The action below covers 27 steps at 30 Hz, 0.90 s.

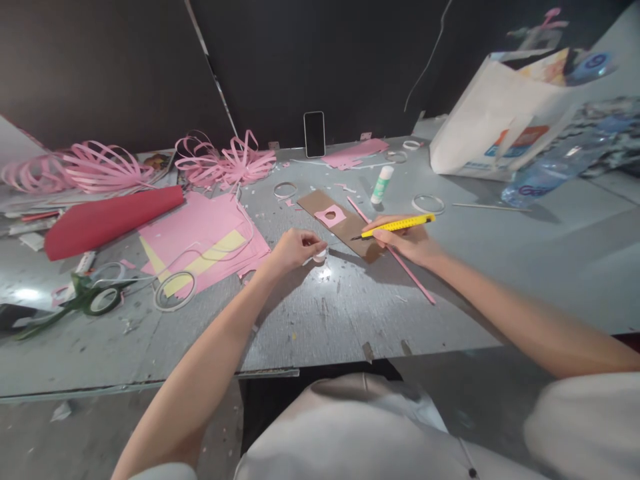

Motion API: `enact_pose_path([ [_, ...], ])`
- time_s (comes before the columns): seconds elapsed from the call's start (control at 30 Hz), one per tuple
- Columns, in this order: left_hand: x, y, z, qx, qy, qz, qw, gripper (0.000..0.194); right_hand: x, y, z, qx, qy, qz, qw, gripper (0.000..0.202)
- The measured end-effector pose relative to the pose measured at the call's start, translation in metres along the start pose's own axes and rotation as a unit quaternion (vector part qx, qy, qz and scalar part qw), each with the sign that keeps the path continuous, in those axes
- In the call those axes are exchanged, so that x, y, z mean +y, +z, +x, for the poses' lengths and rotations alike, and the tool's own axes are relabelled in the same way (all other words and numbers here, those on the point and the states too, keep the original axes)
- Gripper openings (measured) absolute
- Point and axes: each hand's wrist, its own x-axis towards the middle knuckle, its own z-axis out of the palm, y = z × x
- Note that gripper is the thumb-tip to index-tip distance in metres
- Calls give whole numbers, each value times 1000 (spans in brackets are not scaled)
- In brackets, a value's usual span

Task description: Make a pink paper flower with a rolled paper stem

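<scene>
My left hand (297, 248) has its fingertips pinched on a small white round piece (320, 256) at the tabletop; its exact kind is unclear. My right hand (411, 243) is closed round a yellow utility knife (400, 225), with the dark blade pointing left over a brown cardboard strip (311, 199). On this strip lies a pink paper scrap (337, 212) with a round hole cut in it. A thin pink stick (413, 277) runs beneath my right hand. Behind that hand stands a green and white glue stick (383, 185).
To the left are pink sheets (175, 217), a red roll (115, 223), pink strip loops (107, 167) and green-handled scissors (75, 307). A phone (315, 135) leans at the back. On the right stand a white bag (485, 113) and a plastic bottle (555, 167).
</scene>
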Motion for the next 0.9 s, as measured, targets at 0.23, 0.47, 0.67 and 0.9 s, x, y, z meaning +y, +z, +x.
enact_pose_path([
  [0.23, -10, 2, 0, 10, 16, -11, 1000, 32, -8, 15, -3, 90, 51, 57, 993, 38],
  [0.47, -7, -4, -3, 35, 7, -33, 999, 39, -7, 20, -3, 140, 73, 84, 984, 37],
  [0.67, 1, -10, -10, -34, 62, 57, 996, 37, -4, 19, -4, 144, 71, 85, 983, 36],
  [0.9, -8, -15, -9, -11, 32, 11, 999, 38, -5, 19, -4, 159, 70, 85, 981, 37],
])
